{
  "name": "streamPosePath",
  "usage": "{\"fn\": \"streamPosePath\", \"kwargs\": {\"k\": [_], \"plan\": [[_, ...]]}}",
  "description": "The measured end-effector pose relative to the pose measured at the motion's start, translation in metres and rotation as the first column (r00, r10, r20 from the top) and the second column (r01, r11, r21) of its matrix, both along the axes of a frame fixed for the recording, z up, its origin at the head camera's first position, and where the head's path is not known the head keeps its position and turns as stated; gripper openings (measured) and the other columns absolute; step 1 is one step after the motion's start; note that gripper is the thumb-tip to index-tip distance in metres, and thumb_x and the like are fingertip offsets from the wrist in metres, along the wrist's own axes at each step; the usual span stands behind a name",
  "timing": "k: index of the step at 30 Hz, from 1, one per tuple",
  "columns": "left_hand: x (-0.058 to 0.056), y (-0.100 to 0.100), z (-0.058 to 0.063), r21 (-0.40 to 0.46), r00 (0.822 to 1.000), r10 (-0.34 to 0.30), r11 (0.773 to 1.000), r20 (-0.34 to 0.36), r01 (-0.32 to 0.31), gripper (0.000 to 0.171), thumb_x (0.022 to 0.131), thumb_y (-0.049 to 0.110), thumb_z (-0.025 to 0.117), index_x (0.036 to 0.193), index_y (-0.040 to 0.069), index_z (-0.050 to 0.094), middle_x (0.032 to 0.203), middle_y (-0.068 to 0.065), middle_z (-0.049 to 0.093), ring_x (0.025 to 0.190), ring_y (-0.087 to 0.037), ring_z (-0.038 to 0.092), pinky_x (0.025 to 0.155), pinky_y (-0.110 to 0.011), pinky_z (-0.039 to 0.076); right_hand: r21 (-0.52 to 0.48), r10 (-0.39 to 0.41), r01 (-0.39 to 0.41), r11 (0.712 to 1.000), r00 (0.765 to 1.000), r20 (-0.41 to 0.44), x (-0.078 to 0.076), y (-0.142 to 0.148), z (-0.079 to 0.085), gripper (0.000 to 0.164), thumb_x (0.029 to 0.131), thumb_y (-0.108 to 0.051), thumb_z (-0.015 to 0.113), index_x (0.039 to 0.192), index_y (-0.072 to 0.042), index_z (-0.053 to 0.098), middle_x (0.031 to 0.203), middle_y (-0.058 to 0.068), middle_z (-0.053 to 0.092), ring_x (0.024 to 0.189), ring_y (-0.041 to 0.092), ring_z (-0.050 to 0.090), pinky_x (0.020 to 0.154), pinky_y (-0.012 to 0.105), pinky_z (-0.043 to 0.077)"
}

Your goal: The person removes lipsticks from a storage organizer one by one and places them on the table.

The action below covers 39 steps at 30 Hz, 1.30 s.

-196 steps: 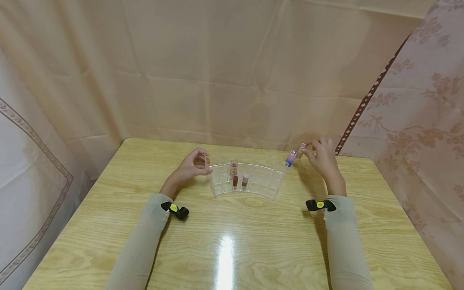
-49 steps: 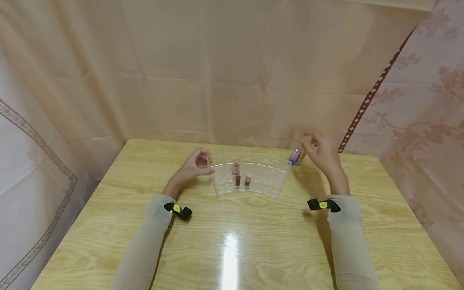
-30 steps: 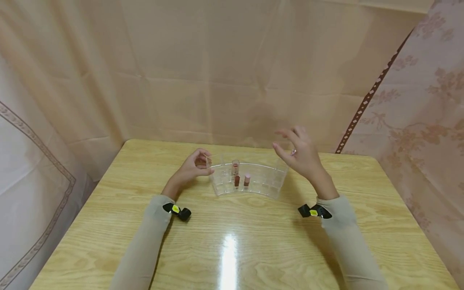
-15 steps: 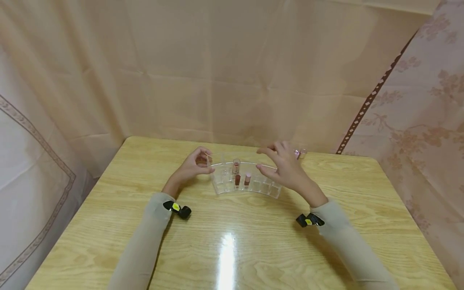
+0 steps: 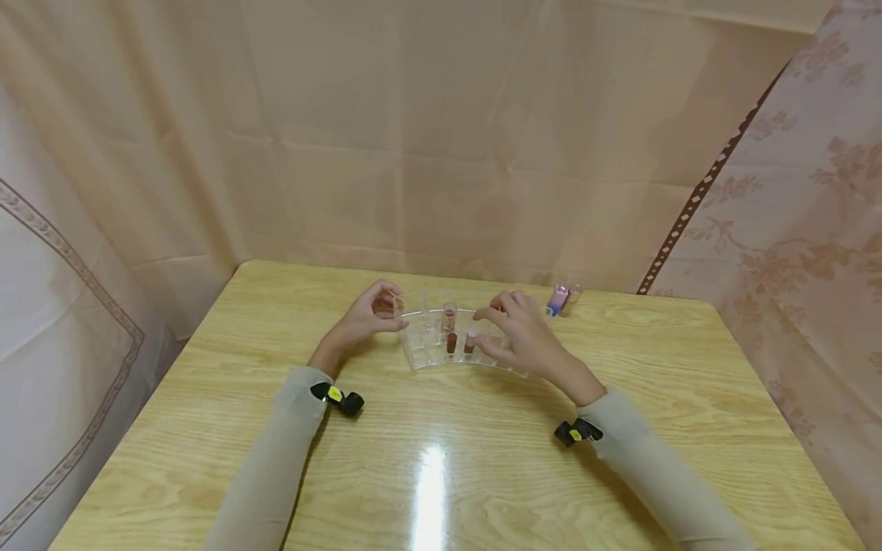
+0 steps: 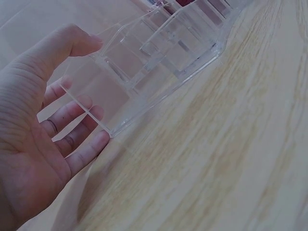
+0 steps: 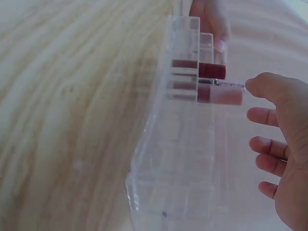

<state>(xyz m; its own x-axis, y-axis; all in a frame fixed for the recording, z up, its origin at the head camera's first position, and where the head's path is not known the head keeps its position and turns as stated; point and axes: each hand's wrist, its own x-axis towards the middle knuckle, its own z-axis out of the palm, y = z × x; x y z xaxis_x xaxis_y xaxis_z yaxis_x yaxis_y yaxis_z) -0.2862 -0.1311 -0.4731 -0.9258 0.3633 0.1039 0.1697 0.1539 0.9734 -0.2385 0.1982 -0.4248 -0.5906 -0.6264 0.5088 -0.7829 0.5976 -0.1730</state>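
Observation:
A clear, curved, stepped lipstick organizer (image 5: 430,353) stands on the table. My left hand (image 5: 367,315) grips its left end, thumb at the top edge and fingertips against the side wall (image 6: 103,91). Three lipsticks stand in its slots: a dark red one (image 5: 451,343), one with a pale pink cap (image 7: 226,95), and a clear-capped one (image 5: 449,315) in a row behind. My right hand (image 5: 527,337) hovers over the organizer's right half, fingers spread and holding nothing. Its thumb tip is close beside the pink cap. That hand hides much of the right-hand slots.
A pink-to-blue lipstick tube (image 5: 557,300) and a small clear-capped tube (image 5: 575,293) are beyond the organizer's right end, near the back edge of the wooden table (image 5: 331,474). A beige curtain (image 5: 441,153) hangs behind the table.
Earlier my right hand held the small clear-capped tube by the pink-to-blue one; it has let go there and moved left and down over the organizer. My left hand has stayed put.

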Motion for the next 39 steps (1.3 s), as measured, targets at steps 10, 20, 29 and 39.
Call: {"fn": "streamPosePath", "kwargs": {"k": [10,20,29,39], "plan": [[-0.0011,-0.0002,-0.0018,-0.003,1.0,0.001,1.0,-0.002,-0.001,0.058,0.082,-0.002,0.08,0.131,-0.004,0.047,0.115,-0.019,0.057,0.104,-0.029,0.06,0.092,-0.027,0.05,0.027,-0.013,0.012,1.0,0.999,0.039,0.0045,-0.0106,-0.0051,0.029,0.091,-0.027,0.076,0.113,-0.009,0.072,0.103,0.009,0.056,0.096,0.027,0.042,0.086,0.045,0.034],[-0.0009,0.0054,-0.0008,0.009,1.0,-0.003,1.0,0.01,0.002,0.057,0.082,-0.003,0.08,0.13,-0.002,0.048,0.114,-0.015,0.056,0.103,-0.025,0.06,0.093,-0.028,0.051,0.012,-0.002,0.002,1.0,1.0,0.005,0.0029,-0.0042,-0.0074,0.029,0.089,-0.026,0.079,0.111,-0.009,0.072,0.102,0.009,0.057,0.094,0.027,0.043,0.086,0.046,0.034],[0.0014,0.0027,0.0006,0.01,1.0,0.008,1.0,0.013,-0.008,0.058,0.082,-0.003,0.079,0.132,-0.002,0.048,0.112,-0.012,0.056,0.101,-0.022,0.059,0.088,-0.024,0.051,0.031,-0.025,0.024,0.999,0.999,0.045,0.0029,-0.0035,-0.0055,0.028,0.09,-0.027,0.078,0.112,-0.01,0.072,0.103,0.008,0.057,0.097,0.027,0.044,0.088,0.047,0.035],[0.0001,0.002,0.0008,-0.01,1.0,-0.002,1.0,0.026,0.003,0.059,0.084,0.0,0.08,0.133,-0.003,0.047,0.116,-0.018,0.055,0.104,-0.025,0.058,0.092,-0.027,0.05,0.029,-0.037,0.036,0.999,0.997,0.062,0.0049,-0.0042,-0.0021,0.024,0.09,-0.028,0.079,0.107,-0.012,0.073,0.1,0.007,0.055,0.093,0.025,0.041,0.085,0.044,0.032]]}}
